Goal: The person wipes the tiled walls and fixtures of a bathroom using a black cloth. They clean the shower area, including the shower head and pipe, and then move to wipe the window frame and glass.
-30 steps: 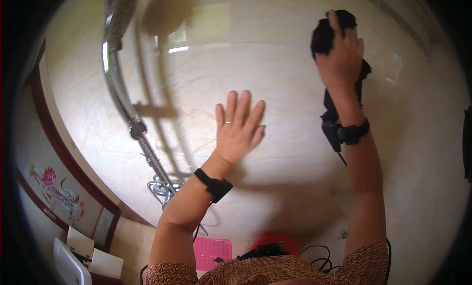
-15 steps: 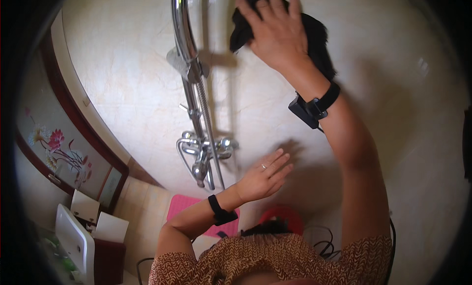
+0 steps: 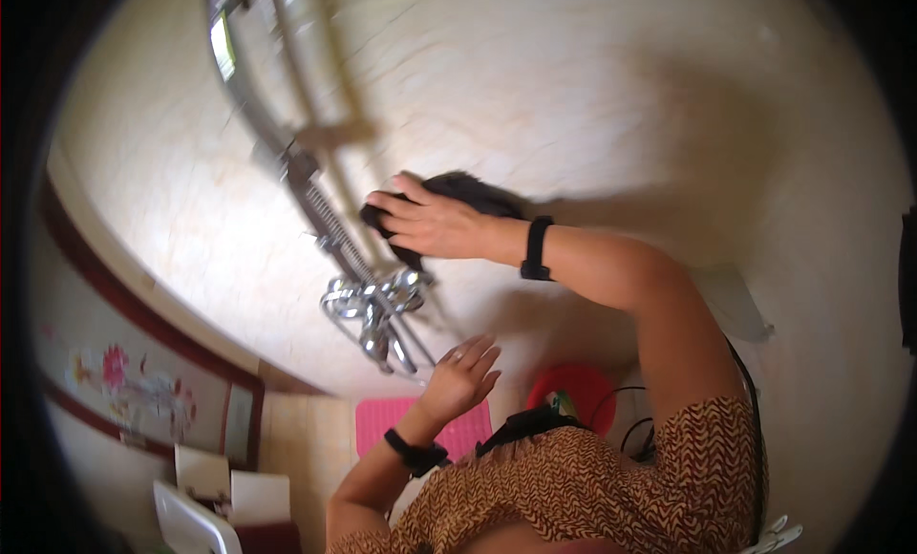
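Observation:
My right hand [image 3: 425, 227] presses a dark, crumpled cloth [image 3: 473, 193] against the pale tiled wall [image 3: 573, 105]. Its fingers lie over the cloth and point left, close to the chrome shower mixer [image 3: 371, 310]. Part of the cloth is hidden beneath the palm. Lower down, my left hand [image 3: 460, 374] hovers empty just right of the mixer's spout, fingers partly spread, a ring on one of them. Black bands with small boxes circle both wrists.
A shower pipe and hose [image 3: 320, 205] rise along the wall at left. Below are a pink mat [image 3: 374, 422], a red bucket [image 3: 585, 387] with things in it, and dark cables beside it. A white basin [image 3: 191, 521] and a flower-patterned door [image 3: 143, 382] stand lower left.
My right hand has swept the cloth down and left across the wall, from high up to near the mixer. My left hand has shifted slightly left and down. The view has tilted.

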Available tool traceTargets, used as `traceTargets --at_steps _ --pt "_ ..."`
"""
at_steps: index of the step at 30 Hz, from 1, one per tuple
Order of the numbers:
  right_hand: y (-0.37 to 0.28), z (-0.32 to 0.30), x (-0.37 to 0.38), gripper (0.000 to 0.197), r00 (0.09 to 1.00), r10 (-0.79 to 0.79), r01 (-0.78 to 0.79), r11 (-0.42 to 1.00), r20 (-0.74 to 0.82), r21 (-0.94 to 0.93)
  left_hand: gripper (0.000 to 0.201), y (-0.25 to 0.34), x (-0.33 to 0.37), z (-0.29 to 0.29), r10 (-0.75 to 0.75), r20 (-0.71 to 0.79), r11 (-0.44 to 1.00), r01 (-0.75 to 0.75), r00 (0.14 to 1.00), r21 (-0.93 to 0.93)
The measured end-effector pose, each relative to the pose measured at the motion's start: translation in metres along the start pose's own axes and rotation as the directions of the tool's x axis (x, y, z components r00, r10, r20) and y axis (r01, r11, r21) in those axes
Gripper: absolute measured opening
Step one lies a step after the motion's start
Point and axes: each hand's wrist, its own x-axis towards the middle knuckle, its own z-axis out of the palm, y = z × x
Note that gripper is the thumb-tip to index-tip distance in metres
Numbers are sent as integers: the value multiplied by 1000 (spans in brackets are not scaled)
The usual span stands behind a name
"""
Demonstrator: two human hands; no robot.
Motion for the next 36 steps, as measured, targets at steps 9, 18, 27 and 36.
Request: traceTargets --at_steps 9,18,27,36 --pt "158 -137 -116 90 778 585 -627 748 -229 -216 47 -6 104 -25 65 -201 988 -34 978 152" --pt "249 -215 -398 64 467 657 -884 358 -592 -301 62 -30 226 -33 183 -495 902 55 849 428" --pt "242 -162 -577 44 147 735 -982 29 -661 -186 71 -80 221 7 220 -490 676 230 843 700" --pt "240 -155 -570 49 -78 770 -992 -124 -633 -29 68 -86 229 10 302 -523 757 133 797 640"
